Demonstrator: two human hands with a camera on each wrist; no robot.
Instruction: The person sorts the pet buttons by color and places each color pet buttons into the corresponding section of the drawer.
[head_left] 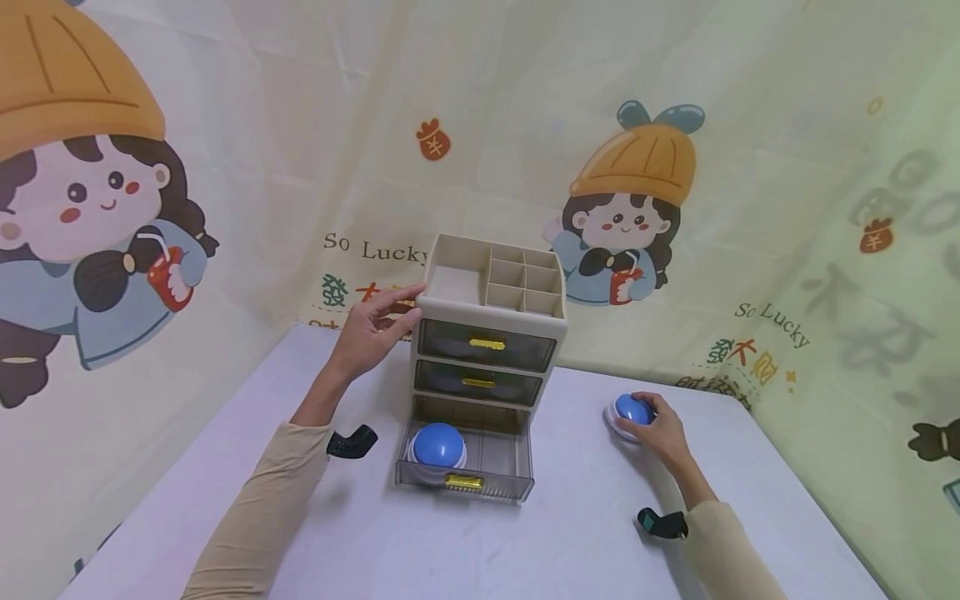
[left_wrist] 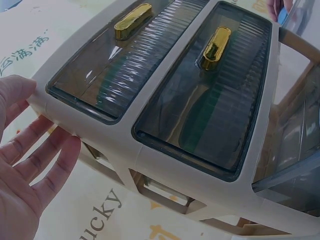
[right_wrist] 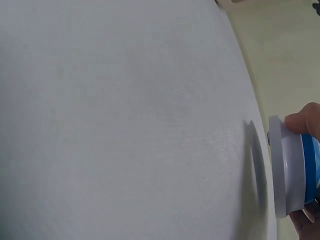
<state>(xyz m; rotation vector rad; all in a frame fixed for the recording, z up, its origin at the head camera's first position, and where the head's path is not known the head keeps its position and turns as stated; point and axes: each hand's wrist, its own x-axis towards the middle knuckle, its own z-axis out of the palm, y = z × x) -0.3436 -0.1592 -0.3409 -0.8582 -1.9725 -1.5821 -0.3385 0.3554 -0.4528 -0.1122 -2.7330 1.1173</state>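
My left hand (head_left: 369, 329) rests its fingertips against the left side of a beige desktop drawer organizer (head_left: 491, 312). In the left wrist view, the fingers (left_wrist: 62, 162) are nearly straight along its side edge. The organizer's bottom drawer (head_left: 504, 454) is pulled out, and a blue dome push button (head_left: 438, 445) with a white base sits in its left part. Off to the right, my right hand (head_left: 664, 429) grips a second blue-and-white push button (head_left: 632, 410) between thumb and fingers. The right wrist view shows this button (right_wrist: 290, 170) lifted, its shadow on the table below.
Two smoky drawers with gold handles, the top drawer (head_left: 517, 346) and the middle drawer (head_left: 517, 388), are closed. Small compartments (head_left: 525, 275) divide the organizer's top. The white table (head_left: 577, 533) ends at a cartoon-printed curtain (head_left: 510, 183) behind. Black wrist devices show beside both sleeves.
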